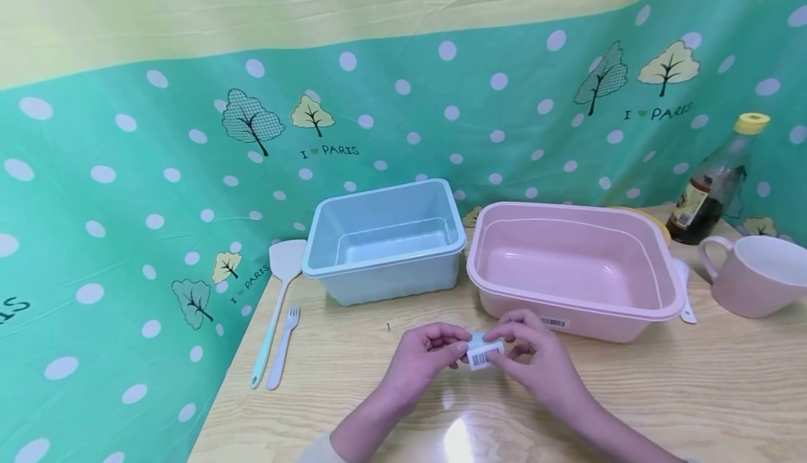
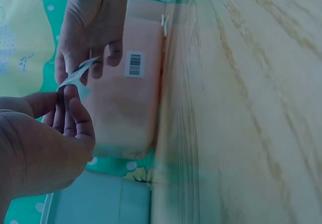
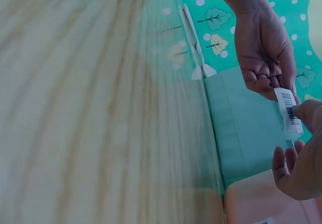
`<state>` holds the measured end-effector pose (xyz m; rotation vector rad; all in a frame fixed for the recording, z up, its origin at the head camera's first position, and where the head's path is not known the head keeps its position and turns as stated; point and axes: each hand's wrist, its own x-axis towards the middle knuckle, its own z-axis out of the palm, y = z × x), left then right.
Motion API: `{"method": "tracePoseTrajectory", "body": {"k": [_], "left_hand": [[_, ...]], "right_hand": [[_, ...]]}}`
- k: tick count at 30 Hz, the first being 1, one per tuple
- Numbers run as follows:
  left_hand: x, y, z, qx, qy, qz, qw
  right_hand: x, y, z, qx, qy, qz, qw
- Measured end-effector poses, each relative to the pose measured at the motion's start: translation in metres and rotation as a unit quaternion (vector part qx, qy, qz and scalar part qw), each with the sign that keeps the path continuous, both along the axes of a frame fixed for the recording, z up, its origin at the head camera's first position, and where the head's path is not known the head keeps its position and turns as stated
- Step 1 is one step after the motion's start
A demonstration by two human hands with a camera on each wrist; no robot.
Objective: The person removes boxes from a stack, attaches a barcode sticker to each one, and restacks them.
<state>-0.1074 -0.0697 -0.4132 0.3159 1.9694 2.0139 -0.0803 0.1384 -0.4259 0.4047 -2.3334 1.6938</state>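
Both hands hold a small, thin, pale blue-green piece with a white barcode label (image 1: 484,354) just above the table, in front of the pink basin (image 1: 567,277). The left hand (image 1: 421,359) pinches its left side between thumb and fingers. On the opposite side, the thumb and fingers of the right hand (image 1: 536,358) pinch it too. Seen by the left wrist camera, the labelled piece (image 2: 75,78) is nearly edge-on. In the right wrist view the white label (image 3: 287,107) bends slightly, with the right thumb on it. What the piece is cannot be made out.
A light blue basin (image 1: 391,284) stands left of the pink one. Farther left lie a spatula (image 1: 272,323) and a fork (image 1: 283,347). On the right are a pink mug (image 1: 756,277), a dark-liquid bottle (image 1: 706,193) and a white handle (image 1: 686,305). A patterned curtain (image 1: 403,113) hangs behind.
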Motion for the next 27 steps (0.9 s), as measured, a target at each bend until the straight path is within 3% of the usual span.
{"method": "tracePoseTrajectory", "body": {"k": [6, 14, 27], "left_hand": [[0.0020, 0.0024, -0.0023, 0.011, -0.006, -0.020, 0.9997], [0.0043, 0.0049, -0.0037, 0.032, -0.022, -0.027, 0.9989], [0.0037, 0.0043, -0.0049, 0.037, -0.033, -0.032, 0.9983]], "right_hand": [[0.0015, -0.0025, -0.0031, 0.024, 0.032, 0.020, 0.999], [0.0019, -0.0021, -0.0062, 0.027, 0.003, 0.031, 0.999], [0.0015, -0.0026, -0.0065, 0.023, -0.004, 0.035, 0.999]]}}
